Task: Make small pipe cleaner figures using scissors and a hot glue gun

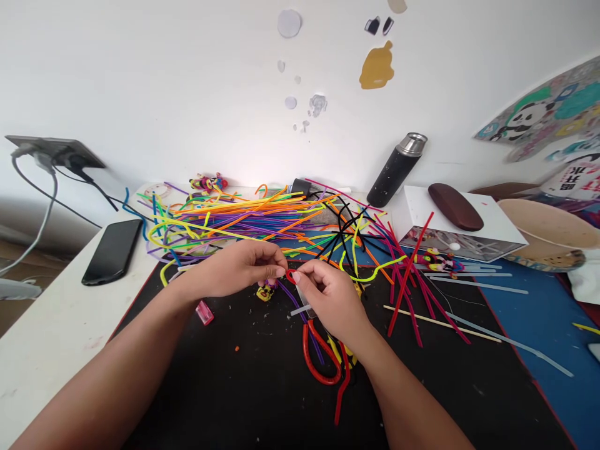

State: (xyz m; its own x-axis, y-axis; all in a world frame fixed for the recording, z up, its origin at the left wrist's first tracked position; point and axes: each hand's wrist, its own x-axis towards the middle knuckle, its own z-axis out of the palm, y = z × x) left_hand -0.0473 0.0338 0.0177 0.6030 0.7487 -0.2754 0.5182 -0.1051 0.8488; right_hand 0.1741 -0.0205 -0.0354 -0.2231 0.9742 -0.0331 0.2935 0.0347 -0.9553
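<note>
Between my two hands is a red pipe cleaner (291, 275), bent into a small loop. The fingertips of my left hand (250, 267) pinch one side of it. My right hand (330, 299) closes thumb and finger on the other side and hides part of what lies beneath. A red length (342, 390) comes out below my right hand; whether it joins the loop is hidden. Red-handled scissors (309, 359) lie under that hand, beside purple pipe cleaners (295, 300) and yellow twisted pieces (334, 350). A small yellow pipe-cleaner piece (265, 292) rests near my left fingertips.
Many coloured pipe cleaners (244, 219) are heaped behind my hands, with red ones (412, 275) at right. A phone (112, 251) and pink sharpener-like object (204, 312) lie left. A black flask (396, 172), white box (464, 215) and wooden stick (443, 324) are right.
</note>
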